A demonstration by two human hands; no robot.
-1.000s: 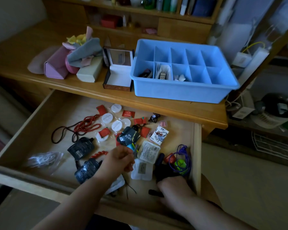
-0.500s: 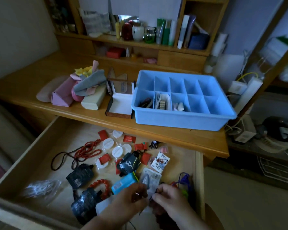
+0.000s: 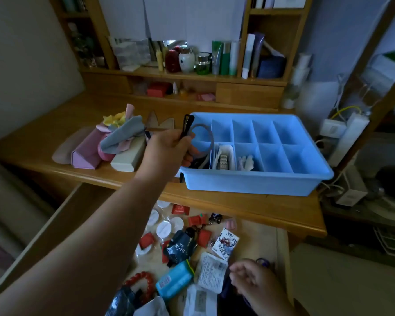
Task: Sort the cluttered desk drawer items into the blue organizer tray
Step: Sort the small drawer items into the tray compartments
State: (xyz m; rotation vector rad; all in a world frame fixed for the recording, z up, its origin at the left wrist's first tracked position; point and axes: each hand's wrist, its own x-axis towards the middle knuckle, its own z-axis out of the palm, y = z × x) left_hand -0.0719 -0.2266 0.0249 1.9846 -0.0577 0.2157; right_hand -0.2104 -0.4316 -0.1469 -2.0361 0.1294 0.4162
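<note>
The blue organizer tray (image 3: 249, 182) stands on the desk top, divided into several compartments; its near-left ones hold small items. My left hand (image 3: 167, 151) is stretched out over the tray's left end and grips hair ties: a grey loop (image 3: 209, 133) and a black one (image 3: 187, 126) stick up from my fingers. My right hand (image 3: 252, 279) hovers low over the open drawer (image 3: 267, 238) at its right side, fingers loosely curled; whether it holds anything is hidden. The drawer holds red packets, white round pads, a black sachet (image 3: 180, 247), a teal pack (image 3: 173, 279) and red beads (image 3: 141, 279).
Left of the tray on the desk lie a pink case (image 3: 84, 153), a beige case (image 3: 128, 158) and folded cloths (image 3: 121, 133). Shelves behind carry bottles and jars (image 3: 187, 60). White adapters and cables (image 3: 342, 133) crowd the tray's right side.
My left hand has risen from the drawer to the tray's left end, carrying the hair ties. The right hand stayed low in the drawer. The view tilted upward.
</note>
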